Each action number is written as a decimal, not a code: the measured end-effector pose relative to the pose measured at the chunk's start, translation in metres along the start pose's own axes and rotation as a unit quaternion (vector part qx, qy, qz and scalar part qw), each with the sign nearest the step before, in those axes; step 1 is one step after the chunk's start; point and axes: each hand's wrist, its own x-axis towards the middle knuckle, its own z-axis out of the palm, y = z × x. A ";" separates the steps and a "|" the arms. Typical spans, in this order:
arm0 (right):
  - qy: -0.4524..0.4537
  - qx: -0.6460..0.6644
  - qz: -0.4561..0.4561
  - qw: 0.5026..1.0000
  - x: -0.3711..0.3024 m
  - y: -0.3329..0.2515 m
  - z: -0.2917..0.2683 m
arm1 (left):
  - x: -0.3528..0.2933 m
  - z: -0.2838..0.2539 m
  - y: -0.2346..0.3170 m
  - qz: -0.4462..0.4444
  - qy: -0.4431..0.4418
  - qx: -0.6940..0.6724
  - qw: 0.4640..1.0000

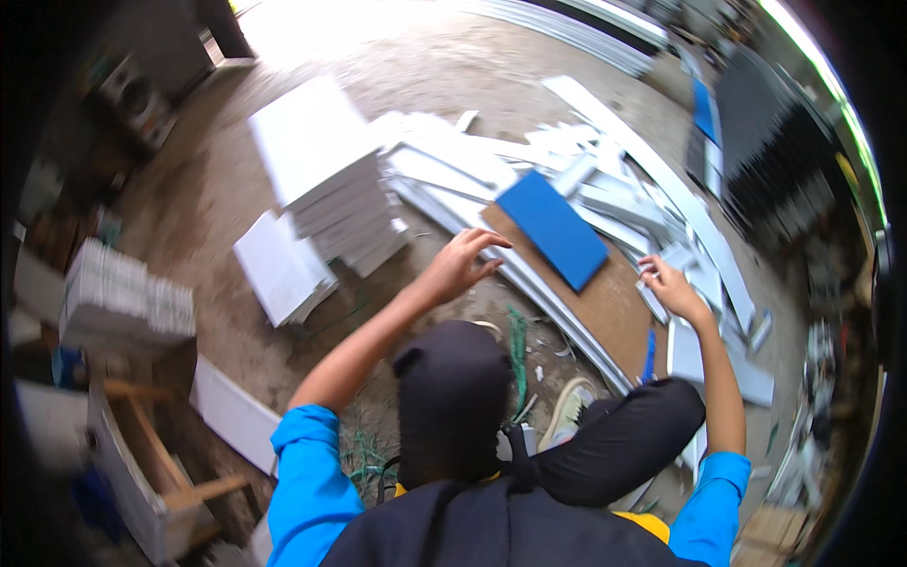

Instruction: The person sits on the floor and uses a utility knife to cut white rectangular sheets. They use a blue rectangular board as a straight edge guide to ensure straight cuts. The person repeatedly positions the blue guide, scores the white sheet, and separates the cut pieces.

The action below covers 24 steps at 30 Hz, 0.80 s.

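Note:
A flat blue board (553, 231) lies on a larger brown board (624, 312) in front of me. My left hand (463, 263) hovers by the near left edge of the brown board, its fingers bent and the thumb apart, holding nothing. On the other side, my right hand (671, 286) is raised to the right of the blue board, with curled fingers and nothing visible in them. Neither hand appears to touch the blue board. A small blue strip-like tool (649, 354) rests at the brown board's right edge, near my bent knee.
White board stacks (321, 142) stand at the left. Beyond the blue board spreads a heap of white offcuts (576, 175), with a long white strip (661, 180) along it. Dark stacked panels (770, 142) stand far right. A wooden-framed box (156, 472) sits lower left. Green strapping (518, 354) litters the floor.

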 end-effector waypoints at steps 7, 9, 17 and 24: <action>0.081 0.197 0.192 0.958 -0.152 0.138 0.009 | 0.120 0.095 0.021 0.054 -0.331 0.243 0.910; 0.090 0.207 0.232 0.946 -0.172 0.175 0.044 | 0.134 0.122 0.037 0.091 -0.362 0.285 0.883; 0.323 0.011 0.259 0.910 -0.148 0.219 0.182 | 0.148 0.196 0.068 0.167 -0.473 0.342 0.794; 0.330 -0.086 0.318 0.885 -0.116 0.204 0.194 | 0.180 0.240 0.035 0.144 -0.487 0.333 0.794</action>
